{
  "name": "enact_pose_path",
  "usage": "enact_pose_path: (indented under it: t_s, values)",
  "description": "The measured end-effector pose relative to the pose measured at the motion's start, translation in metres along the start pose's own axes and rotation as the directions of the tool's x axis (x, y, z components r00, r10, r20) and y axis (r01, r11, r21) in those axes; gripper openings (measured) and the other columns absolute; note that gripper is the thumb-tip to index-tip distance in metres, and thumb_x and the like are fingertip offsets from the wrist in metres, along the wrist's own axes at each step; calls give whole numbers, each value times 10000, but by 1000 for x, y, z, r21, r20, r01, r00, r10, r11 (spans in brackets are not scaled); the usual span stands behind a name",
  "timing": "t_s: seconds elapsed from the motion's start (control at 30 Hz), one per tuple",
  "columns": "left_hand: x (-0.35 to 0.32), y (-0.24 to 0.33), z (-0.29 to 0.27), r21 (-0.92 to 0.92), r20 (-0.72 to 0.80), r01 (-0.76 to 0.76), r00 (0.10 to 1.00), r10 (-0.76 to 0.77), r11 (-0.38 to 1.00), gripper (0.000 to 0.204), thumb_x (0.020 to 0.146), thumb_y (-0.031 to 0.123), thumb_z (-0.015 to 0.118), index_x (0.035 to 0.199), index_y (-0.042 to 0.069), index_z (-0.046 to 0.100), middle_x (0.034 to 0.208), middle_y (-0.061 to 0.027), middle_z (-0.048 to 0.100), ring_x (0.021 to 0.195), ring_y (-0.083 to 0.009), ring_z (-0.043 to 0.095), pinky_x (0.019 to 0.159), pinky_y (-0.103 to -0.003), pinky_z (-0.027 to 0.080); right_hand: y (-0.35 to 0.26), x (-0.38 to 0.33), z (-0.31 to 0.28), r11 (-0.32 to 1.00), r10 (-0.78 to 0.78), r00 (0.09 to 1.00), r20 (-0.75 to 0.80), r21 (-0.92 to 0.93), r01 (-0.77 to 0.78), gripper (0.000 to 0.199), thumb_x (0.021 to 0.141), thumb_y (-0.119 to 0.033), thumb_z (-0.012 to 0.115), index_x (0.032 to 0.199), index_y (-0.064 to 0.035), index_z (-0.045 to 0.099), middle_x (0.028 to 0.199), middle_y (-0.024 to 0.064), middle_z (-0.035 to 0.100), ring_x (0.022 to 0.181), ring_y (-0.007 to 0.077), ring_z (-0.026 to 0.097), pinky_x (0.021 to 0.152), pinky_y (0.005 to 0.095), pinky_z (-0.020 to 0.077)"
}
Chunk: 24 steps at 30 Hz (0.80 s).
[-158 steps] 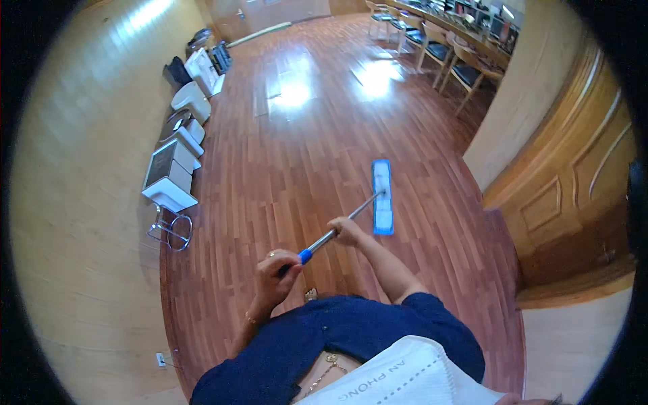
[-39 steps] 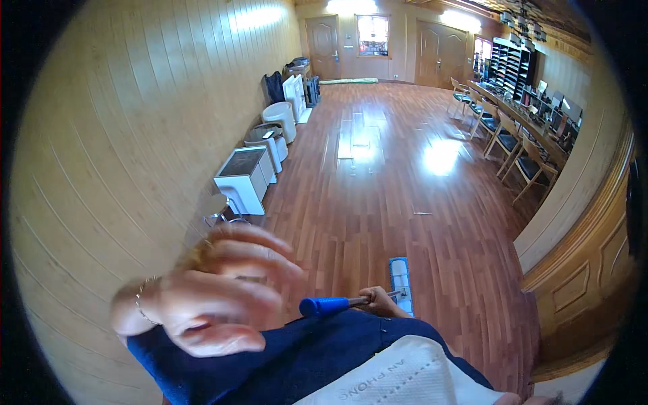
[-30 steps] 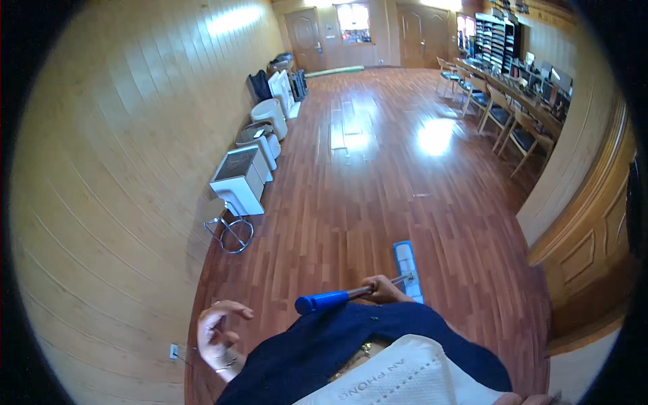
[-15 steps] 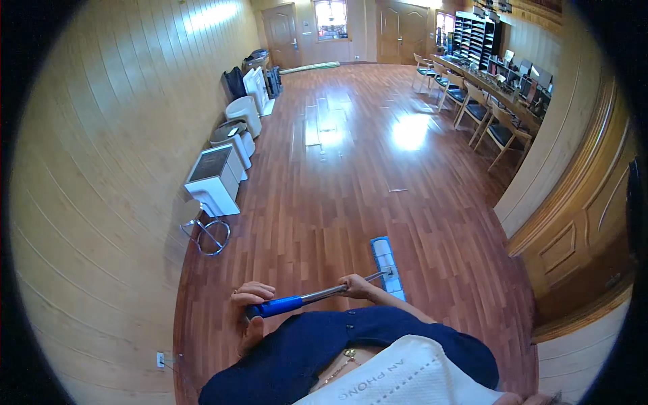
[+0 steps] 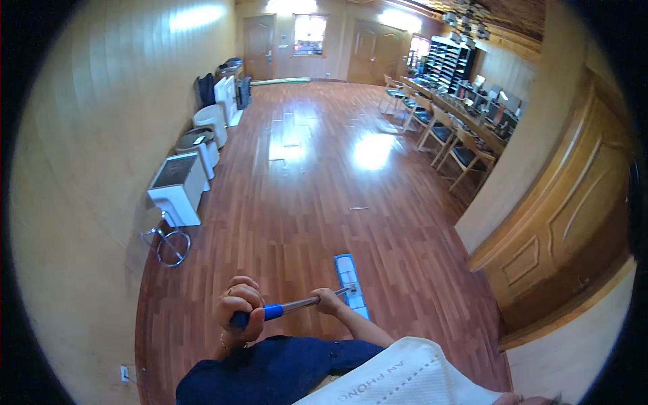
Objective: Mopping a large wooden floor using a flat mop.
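Observation:
A flat mop (image 5: 300, 305) reaches from the near middle out to my right, with a blue grip at its upper end and a metal pole. My left hand (image 5: 241, 305) is closed around the blue grip, fingers wrapped over it. Lower on the pole, my right hand (image 5: 328, 301) is closed around the metal. The rectangular mop head (image 5: 349, 278), white and pale blue with a blue fringe, lies flat on the brown wood floor (image 5: 297, 236), just beyond my right hand.
Along the left wall stand a chrome-based stool (image 5: 173, 247), a white cabinet with a dark top (image 5: 177, 192) and several white pieces. Wooden chairs (image 5: 466, 155) line a long counter (image 5: 466, 111) at the right. A wooden door (image 5: 567, 223) is nearer on the right.
My left hand's fingers were loosely spread over the blue grip and are now wrapped around it. My right hand still holds the pole. The whole view has shifted, showing more of the far end.

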<state>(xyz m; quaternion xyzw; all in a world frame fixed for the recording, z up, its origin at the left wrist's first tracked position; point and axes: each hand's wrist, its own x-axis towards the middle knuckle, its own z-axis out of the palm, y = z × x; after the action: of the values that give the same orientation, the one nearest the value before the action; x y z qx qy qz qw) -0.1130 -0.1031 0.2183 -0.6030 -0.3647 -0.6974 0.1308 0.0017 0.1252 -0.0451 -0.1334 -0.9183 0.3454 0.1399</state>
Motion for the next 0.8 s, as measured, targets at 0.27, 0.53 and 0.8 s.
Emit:
enact_pose_path:
  t_s: [0.27,0.53,0.8]
  values:
    - [-7,-25,27,-215,10,191,981,-193,958,201,863,157,657,843,103,464,663,-45,577,576,-153,568,721,-366,468,32,-59,-5,969,133,974,-184,-184,-167,83,707,-132,627,678,-61,593,713,215,592,644,356,598,578,416,461]
    - [-64,-21,120,-565,606,735,678,-416,375,76,862,-7,605,886,19,538,818,-124,634,773,-198,643,719,-347,542,60,-242,-45,567,751,658,-49,560,-604,133,774,-172,536,676,-119,609,572,15,535,547,192,589,495,336,436]
    - [-126,36,191,-419,887,827,462,-28,374,76,864,76,667,922,34,642,912,-68,660,890,-161,619,799,-318,485,44,-444,-9,275,959,172,-226,891,-361,232,794,-233,536,581,-166,476,550,2,440,463,162,472,396,315,375]
